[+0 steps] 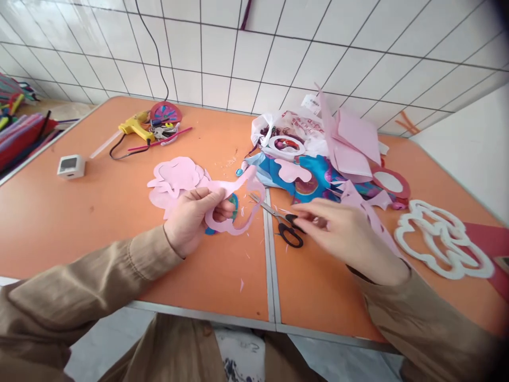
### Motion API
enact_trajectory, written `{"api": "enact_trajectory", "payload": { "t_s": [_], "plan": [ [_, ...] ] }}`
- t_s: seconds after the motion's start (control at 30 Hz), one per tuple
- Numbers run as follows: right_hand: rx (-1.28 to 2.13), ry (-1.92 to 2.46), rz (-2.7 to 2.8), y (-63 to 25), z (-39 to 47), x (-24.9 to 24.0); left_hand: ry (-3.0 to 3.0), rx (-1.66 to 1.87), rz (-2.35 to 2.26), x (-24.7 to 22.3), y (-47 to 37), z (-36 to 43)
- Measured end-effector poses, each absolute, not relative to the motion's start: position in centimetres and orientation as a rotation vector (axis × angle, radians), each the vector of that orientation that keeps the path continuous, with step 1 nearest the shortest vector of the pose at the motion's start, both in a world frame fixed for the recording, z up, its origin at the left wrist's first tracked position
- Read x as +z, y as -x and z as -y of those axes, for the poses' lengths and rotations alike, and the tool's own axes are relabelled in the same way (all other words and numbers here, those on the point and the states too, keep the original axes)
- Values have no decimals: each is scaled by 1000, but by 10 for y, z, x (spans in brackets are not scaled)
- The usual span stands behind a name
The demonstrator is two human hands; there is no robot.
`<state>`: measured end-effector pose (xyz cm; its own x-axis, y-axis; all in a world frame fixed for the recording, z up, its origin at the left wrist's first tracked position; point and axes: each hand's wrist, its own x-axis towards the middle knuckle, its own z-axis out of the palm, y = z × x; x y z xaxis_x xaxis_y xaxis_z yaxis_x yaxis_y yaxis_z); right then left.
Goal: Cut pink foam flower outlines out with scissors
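Observation:
My left hand [194,217] is closed, pinching a pink wavy ring-shaped cutout [238,229] between thumb and fingers above the table. The cutout looks like a leftover outline strip with a hollow middle. My right hand [342,233] hovers over the scissors with its fingers bent and apart, and I see nothing held in it. Black-handled scissors [289,234] lie on the table, blades pointing left toward the cutout. Their upper handle loop is close to my right fingertips; whether they touch is unclear. A pile of pink petal-edged pieces [178,175] rests beyond my left hand.
A yellow glue gun [137,125] and a small white device [71,166] lie at left. Pink sheets [353,140], a plastic bag [310,124] and blue printed fabric [318,167] crowd the back right. White flower-shaped outlines [441,239] sit at right. Pink scraps dot the orange table [222,281].

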<state>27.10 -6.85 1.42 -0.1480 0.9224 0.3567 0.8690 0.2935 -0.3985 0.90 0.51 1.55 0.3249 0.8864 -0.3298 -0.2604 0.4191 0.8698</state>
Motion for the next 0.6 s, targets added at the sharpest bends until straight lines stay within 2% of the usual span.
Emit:
{"api": "enact_trajectory", "payload": {
  "t_s": [0.07,0.17,0.3,0.6],
  "plan": [
    [-147,1378,1882,-259,73,25,-867,855,-906,11,-10,-1],
    [-215,1156,1968,-233,67,49,-963,844,-830,9,-12,5],
    [42,1088,2039,-205,45,62,-1091,820,-800,11,-13,10],
    [550,1190,1915,-196,32,44,-1206,774,-817,11,-12,10]
  ]
}}
